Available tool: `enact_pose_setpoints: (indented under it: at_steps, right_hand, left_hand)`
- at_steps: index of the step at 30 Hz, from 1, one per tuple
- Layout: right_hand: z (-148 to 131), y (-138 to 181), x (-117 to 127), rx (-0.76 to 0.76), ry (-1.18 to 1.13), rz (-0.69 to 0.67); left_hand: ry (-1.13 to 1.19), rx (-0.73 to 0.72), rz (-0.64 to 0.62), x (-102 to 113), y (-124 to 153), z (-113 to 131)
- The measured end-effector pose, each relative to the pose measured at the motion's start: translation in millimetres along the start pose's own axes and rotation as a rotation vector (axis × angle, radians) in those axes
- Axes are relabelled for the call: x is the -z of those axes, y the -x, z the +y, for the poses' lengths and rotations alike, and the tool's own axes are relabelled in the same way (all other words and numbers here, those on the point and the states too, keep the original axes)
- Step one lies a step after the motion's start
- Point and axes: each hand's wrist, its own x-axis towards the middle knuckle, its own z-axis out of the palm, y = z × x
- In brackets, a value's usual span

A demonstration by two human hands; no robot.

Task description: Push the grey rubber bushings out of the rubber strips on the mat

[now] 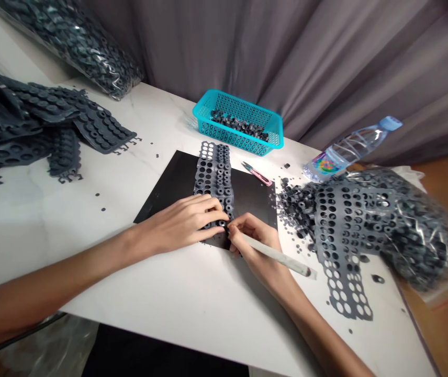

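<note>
A dark grey moulded rubber sheet (224, 167) with rows of round rings and punched holes lies on a black mat (169, 183). My left hand (182, 222) rests over the near end of this sheet, thumb and forefinger closing around one ring. In my right hand (255, 243) is a pen-shaped tool with a whitish handle (279, 256), gripped like a pencil. Its tip meets the sheet's near edge beside my left fingertips, and my fingers hide the tip itself. Pink-handled thread snips (257, 174) lie on the mat's far right part.
A turquoise basket (239, 145) at the back holds small black rubber pieces. To the right are a plastic bottle (345, 152), loose rubber bits (300, 201), punched-out sheets (339, 225) and a filled clear bag (436, 251). More rubber sheets (43, 120) and another full bag (78, 47) are left.
</note>
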Motion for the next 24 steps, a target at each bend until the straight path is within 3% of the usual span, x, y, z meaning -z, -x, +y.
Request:
enact_pose_setpoints:
  at_steps: [3,6,9,11,16,20,24]
  right_hand:
    - [0.4,1.0,-0.1,0.023,0.083,0.014]
    - [1.7,3.0,-0.9,0.034,0.119,0.033]
    - [2.3,4.3,-2.2,0.008,0.073,0.044]
    - [2.2,3.4,-1.8,-0.014,-0.028,0.037]
    - [3.8,-5.3,13.6,0.002,-0.219,0.171]
    - [6.3,-10.3,31.1,0.050,-0.161,0.318]
    - [7.1,-8.3,34.8,0.058,-0.023,0.320]
  left_hand:
    - [-0.067,-0.054,0.027,-4.8,-0.8,4.1]
    - [0.082,-0.016,0.180,-2.3,-2.9,11.0]
    - [0.424,0.231,0.404,9.4,-6.3,11.9]
    - [0.677,0.412,0.465,17.5,-7.7,6.6]
    - [1.110,0.588,0.292,23.5,-5.8,-3.5]
    - [1.289,0.628,0.121,22.4,-4.3,7.2]
    - [1.412,0.671,0.025,18.9,-3.2,13.7]
